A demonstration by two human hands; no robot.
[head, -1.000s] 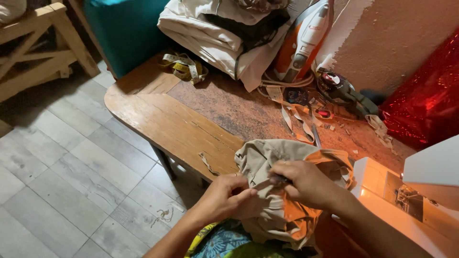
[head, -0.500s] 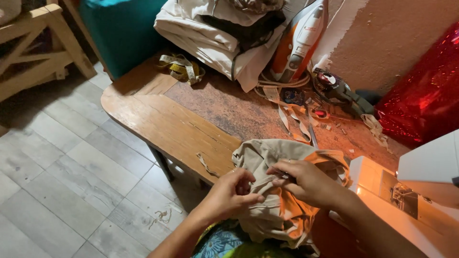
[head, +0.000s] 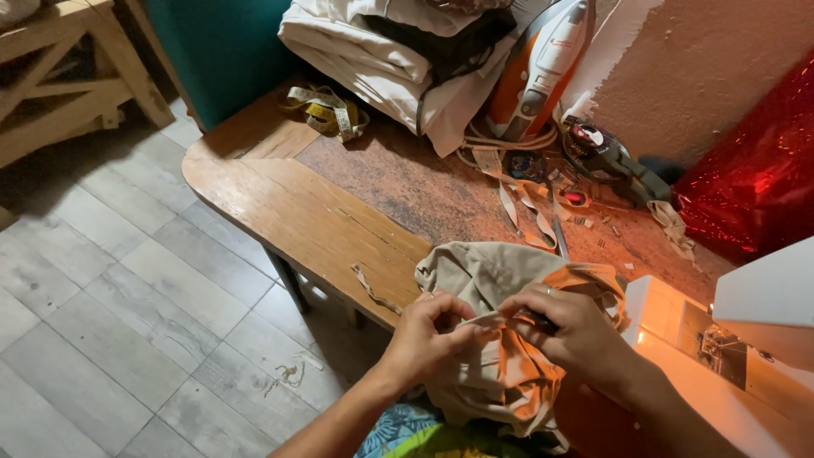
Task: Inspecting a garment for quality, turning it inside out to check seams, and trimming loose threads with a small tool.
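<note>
While both hands pinch it, left hand [head: 432, 326] and right hand [head: 570, 326] gripping one fold, the beige garment [head: 500, 339] with orange lining hangs over the surface's [head: 322, 220] near edge, beside the white sewing machine [head: 746, 339].

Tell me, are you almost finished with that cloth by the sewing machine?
Hard to say. Looks done: cut strips and scraps lie on the wooden table. In hand: the left hand and right hand pinch a fold of the beige and orange cloth; the right hand also grips a small dark tool, unclear which. Left: the cloth is not under the sewing machine.
</note>
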